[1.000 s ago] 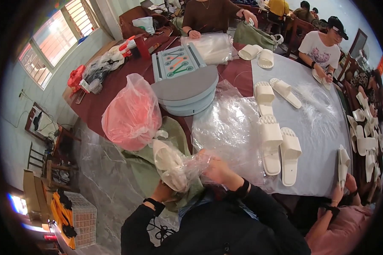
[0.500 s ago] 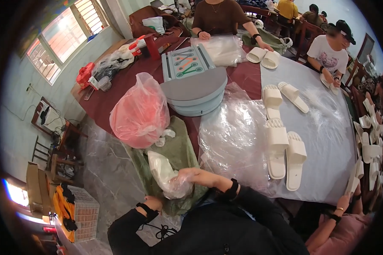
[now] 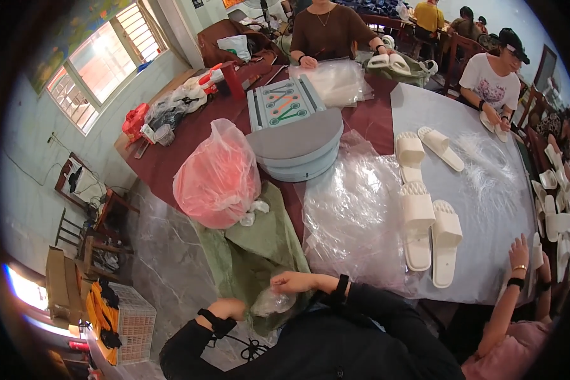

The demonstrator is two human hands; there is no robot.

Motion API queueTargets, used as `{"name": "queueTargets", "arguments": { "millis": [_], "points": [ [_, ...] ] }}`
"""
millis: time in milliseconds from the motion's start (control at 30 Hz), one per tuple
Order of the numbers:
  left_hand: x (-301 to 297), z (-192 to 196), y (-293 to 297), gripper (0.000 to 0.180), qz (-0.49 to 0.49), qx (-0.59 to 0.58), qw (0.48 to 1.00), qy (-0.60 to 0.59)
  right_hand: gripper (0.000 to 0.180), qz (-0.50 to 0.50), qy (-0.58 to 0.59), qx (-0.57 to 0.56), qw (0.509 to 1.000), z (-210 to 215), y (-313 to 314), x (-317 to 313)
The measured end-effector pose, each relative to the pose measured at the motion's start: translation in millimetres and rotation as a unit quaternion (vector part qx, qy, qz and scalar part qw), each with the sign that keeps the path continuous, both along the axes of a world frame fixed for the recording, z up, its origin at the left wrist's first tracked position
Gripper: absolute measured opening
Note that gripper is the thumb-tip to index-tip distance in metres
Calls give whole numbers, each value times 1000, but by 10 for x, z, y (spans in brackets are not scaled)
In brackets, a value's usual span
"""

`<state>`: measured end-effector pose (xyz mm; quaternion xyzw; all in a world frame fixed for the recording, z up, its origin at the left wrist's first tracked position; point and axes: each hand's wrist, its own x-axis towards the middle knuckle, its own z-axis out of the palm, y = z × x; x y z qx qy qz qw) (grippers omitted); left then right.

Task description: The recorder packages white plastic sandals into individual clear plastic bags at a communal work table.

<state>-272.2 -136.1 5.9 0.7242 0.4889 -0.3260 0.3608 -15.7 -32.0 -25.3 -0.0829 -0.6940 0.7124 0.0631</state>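
Note:
My right hand (image 3: 292, 282) is closed on a clear plastic bag (image 3: 273, 304), low over the mouth of a green woven sack (image 3: 247, 244). What lies inside the bag is hard to make out now. At the sack's left edge my left hand (image 3: 230, 309) is closed, its fingertips partly hidden against the sack cloth. The sack hangs down from the table edge in front of me. Just beyond it sits a bulging translucent bag with pink contents (image 3: 216, 180). To the right, a stack of clear plastic bags (image 3: 351, 209) lies flat.
A grey-blue box with a rounded front (image 3: 297, 145) stands mid-table. Cream slippers (image 3: 418, 228) lie in pairs on a pale sheet (image 3: 481, 234), near a heap of clear strands (image 3: 484, 161). Co-workers sit or stand across and to the right; one across holds slippers (image 3: 389, 61).
My right hand has lowered the bag, which showed a white slipper-like shape, into the sack's mouth. Across the table a person has lifted a pair of slippers; the person at lower right has reached forward.

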Motion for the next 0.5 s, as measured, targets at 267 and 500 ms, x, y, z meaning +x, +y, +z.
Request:
{"name": "queueTargets", "arguments": {
  "millis": [267, 500],
  "points": [
    [313, 190, 172, 24, -90, 231, 913, -323, 40, -106, 74, 174, 976, -370, -159, -168],
    [398, 426, 275, 26, 88, -88, 976, -181, 84, -18, -194, 218, 956, -582, -236, -13]
  ]
}}
